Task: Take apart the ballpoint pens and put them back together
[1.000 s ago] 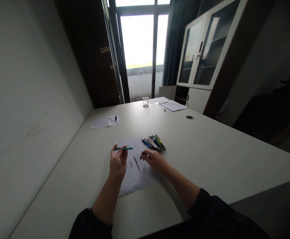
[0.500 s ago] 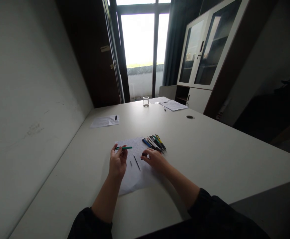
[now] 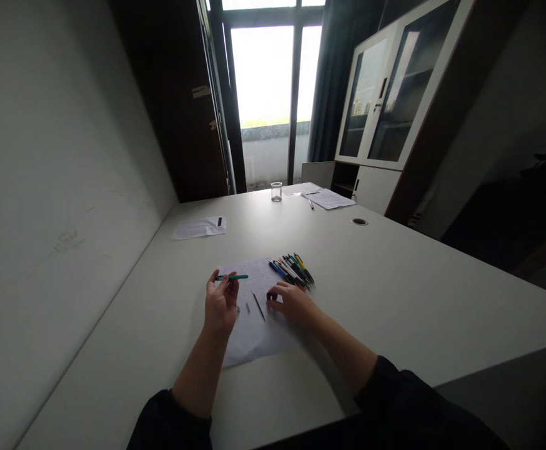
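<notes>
My left hand (image 3: 221, 303) pinches a green pen barrel (image 3: 239, 276) level above the left side of a written-on paper sheet (image 3: 245, 350). My right hand (image 3: 292, 301) is closed at the fingertips on a small dark piece (image 3: 268, 297), whose kind is too small to make out. Between the hands, a thin pen refill (image 3: 258, 306) lies slantwise on the sheet, with a small grey part (image 3: 248, 307) to its left. Another tiny part (image 3: 238, 309) shows beside my left palm. Several pens (image 3: 292, 270) lie in a bunch just beyond my right hand.
The white table (image 3: 371, 300) meets a wall (image 3: 67, 187) on the left. Farther off are a glass jar (image 3: 276, 192), papers (image 3: 332, 199) with a pen (image 3: 311, 204), another sheet (image 3: 198, 229) at left, and a round cable hole (image 3: 360, 222). A cabinet (image 3: 369, 181) stands behind at right.
The view has shifted very slightly. The tiny part beside my left palm now shows. Both hands keep their holds, nearly in place.
</notes>
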A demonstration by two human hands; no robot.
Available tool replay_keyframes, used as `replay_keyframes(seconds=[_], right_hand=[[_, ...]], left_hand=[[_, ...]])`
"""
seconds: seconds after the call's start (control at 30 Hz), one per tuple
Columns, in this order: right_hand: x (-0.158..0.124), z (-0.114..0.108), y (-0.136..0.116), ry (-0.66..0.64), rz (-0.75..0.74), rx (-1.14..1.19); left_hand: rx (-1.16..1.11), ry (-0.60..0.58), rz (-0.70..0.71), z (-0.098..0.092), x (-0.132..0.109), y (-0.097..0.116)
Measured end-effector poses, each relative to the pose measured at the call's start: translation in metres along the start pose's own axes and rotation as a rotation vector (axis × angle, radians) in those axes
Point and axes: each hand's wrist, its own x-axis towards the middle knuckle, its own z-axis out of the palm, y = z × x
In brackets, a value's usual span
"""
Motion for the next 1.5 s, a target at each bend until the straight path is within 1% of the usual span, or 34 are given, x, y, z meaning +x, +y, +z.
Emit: replay_keyframes(seconds=[0.13,0.23,0.3,0.47,0.57,0.63,0.77,0.93,1.03,1.13,1.23,1.37,1.5], right_hand=[[0.001,0.0,0.003,0.0,-0.003,0.017],[0.002,-0.002,0.005,0.029,-0.019,0.034],[0.002,-0.004,0.005,0.076,-0.029,0.058],[0.001,-0.012,-0.002,0.244,-0.06,0.11],[-0.001,-0.015,-0.009,0.318,-0.087,0.166],[-0.003,-0.016,-0.014,0.332,-0.118,0.212],[-0.007,-0.016,-0.023,0.305,-0.161,0.244],[-0.007,-0.011,-0.025,0.287,-0.171,0.124],[-0.006,-0.009,-0.023,0.318,-0.187,0.081],[-0.005,-0.01,-0.022,0.317,-0.194,0.081],[-0.005,-0.014,-0.019,0.31,-0.155,0.083],[-0.004,-0.018,-0.01,0.322,-0.025,0.058],[-0.005,-0.017,0.0,0.23,0.122,-0.007]], left_hand=[[0.001,0.004,0.013,-0.001,0.001,0.001],[-0.001,0.011,0.021,-0.002,0.002,0.002],[0.003,0.017,0.025,-0.003,0.002,0.002],[0.007,-0.001,0.025,-0.004,0.003,0.002],[0.058,-0.019,0.035,-0.003,0.0,0.0],[0.134,-0.063,0.066,-0.001,-0.004,-0.002],[0.311,-0.211,0.116,0.003,-0.013,-0.008],[0.509,-0.345,0.152,0.003,-0.017,-0.014],[0.599,-0.395,0.183,0.003,-0.017,-0.015],[0.61,-0.39,0.18,0.003,-0.017,-0.014],[0.634,-0.343,0.248,0.002,-0.015,-0.009],[0.674,-0.27,0.369,-0.005,-0.008,0.004],[0.679,-0.222,0.396,-0.02,0.002,0.019]])
